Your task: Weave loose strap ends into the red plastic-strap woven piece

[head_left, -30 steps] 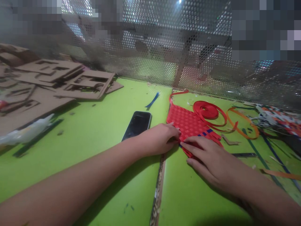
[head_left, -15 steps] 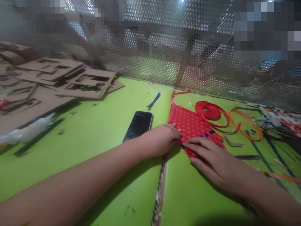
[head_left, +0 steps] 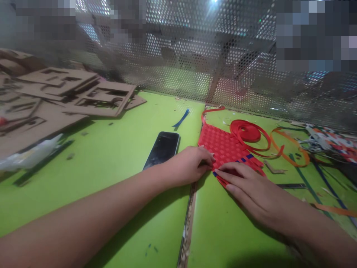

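A red woven mat of flat strips (head_left: 221, 143) lies on the green table right of its seam, with a dark blue strip (head_left: 249, 157) woven near its front edge. My left hand (head_left: 192, 163) has its fingers bent and closed on the mat's left front edge. Close beside it, my right hand (head_left: 251, 186) presses fingertips on the front corner, by the end of the blue strip; its thumb lies along the loose red strip ends. A coil of red strip (head_left: 245, 132) rests at the mat's far right, touching it. What is under my fingertips is partly hidden.
A phone (head_left: 163, 149) lies left of my left hand. Cut cardboard sheets (head_left: 103, 98) are piled at the far left, near a plastic bag (head_left: 33, 154). An orange strip loop (head_left: 305, 158) and other strips lie at right. A perforated metal screen (head_left: 189, 74) stands behind.
The whole view has shifted very slightly. Both hands stay at the mat's front edge, and my right thumb has drawn a little closer to its fingers.
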`<state>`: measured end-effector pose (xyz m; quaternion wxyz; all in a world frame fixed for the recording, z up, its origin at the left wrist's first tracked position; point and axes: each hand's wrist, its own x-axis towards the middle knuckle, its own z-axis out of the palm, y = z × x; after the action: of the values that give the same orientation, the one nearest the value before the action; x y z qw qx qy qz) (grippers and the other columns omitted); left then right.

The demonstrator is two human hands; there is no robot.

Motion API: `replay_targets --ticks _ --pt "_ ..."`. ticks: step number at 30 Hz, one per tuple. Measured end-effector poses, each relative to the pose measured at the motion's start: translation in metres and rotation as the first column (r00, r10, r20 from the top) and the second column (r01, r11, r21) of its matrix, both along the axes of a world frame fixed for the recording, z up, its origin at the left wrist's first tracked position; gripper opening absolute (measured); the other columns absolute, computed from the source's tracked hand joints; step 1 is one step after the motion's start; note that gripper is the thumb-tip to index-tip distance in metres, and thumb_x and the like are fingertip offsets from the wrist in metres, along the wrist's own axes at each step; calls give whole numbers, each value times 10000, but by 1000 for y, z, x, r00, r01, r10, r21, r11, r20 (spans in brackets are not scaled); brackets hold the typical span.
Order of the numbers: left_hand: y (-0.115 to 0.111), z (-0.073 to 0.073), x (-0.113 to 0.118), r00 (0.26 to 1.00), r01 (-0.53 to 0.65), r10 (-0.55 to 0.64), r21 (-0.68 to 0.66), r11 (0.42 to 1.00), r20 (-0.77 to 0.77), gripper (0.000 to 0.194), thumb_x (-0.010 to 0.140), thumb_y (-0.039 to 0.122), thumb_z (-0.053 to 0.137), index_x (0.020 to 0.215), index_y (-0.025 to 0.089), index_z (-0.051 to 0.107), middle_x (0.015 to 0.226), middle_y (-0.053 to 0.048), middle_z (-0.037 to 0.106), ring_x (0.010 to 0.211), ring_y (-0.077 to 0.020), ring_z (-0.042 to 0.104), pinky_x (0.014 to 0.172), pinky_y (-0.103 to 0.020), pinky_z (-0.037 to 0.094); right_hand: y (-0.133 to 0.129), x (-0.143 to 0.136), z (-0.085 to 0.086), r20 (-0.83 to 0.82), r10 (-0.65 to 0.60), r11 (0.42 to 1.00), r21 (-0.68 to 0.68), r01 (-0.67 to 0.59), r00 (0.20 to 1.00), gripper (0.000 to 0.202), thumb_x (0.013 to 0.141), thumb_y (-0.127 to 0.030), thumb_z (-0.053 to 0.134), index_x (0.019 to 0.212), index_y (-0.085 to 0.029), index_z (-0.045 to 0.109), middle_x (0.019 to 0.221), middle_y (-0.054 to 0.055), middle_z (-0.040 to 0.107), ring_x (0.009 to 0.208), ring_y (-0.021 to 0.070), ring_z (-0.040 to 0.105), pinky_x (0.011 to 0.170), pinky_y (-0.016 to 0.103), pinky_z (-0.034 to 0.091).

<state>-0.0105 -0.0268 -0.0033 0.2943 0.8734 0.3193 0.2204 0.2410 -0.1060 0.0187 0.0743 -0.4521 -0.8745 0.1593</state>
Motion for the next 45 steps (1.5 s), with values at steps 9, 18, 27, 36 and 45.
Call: replay_targets --ticks 9,18,27,36,45 --pt "0 -1 -1 999 -7 7 -15 1000 37 163 950 92 723 1018 173 848 1118 -78 846 1061 -218 785 1005 -338 597 9 8 -4 -22 5 997 -82 -7 1000 437 1129 -443 493 1521 -339 657 1591 104 576 1381 307 608 1154 519 522" --pt "0 -2 -2 999 -1 2 -6 1000 43 190 937 75 716 1027 179 847 1116 -71 849 1051 -216 790 986 -341 610 17 9 -2 -141 73 997 -18 -77 987 297 1101 -378 587 1336 -273 735 1339 107 757 1212 271 708 1020 445 598" --pt "0 1 -2 1000 4 -4 -3 1000 19 182 938 82 727 1028 182 850 1120 -72 848 1049 -220 791 989 -341 603 16 3 -6 -124 79 990 127 -63 989 207 1099 -329 602 1197 -223 750 1155 83 800 1042 231 748 923 371 607" --pt "-1 -2 -3 999 14 -15 29 999 44 149 949 95 725 1001 175 839 1090 -71 851 1025 -211 795 970 -320 603 12 5 -9 -105 160 963 237 -131 982 222 1086 -240 587 1152 -225 799 1168 64 851 1063 240 803 996 393 637" --pt "-2 -1 -4 998 61 -61 96 994 2 150 1024 167 675 1003 170 824 1105 -82 841 1055 -215 787 1006 -331 591 4 12 -7 28 211 937 279 -211 977 308 1051 -231 608 1302 -217 788 1312 78 819 1171 277 790 1076 483 627"
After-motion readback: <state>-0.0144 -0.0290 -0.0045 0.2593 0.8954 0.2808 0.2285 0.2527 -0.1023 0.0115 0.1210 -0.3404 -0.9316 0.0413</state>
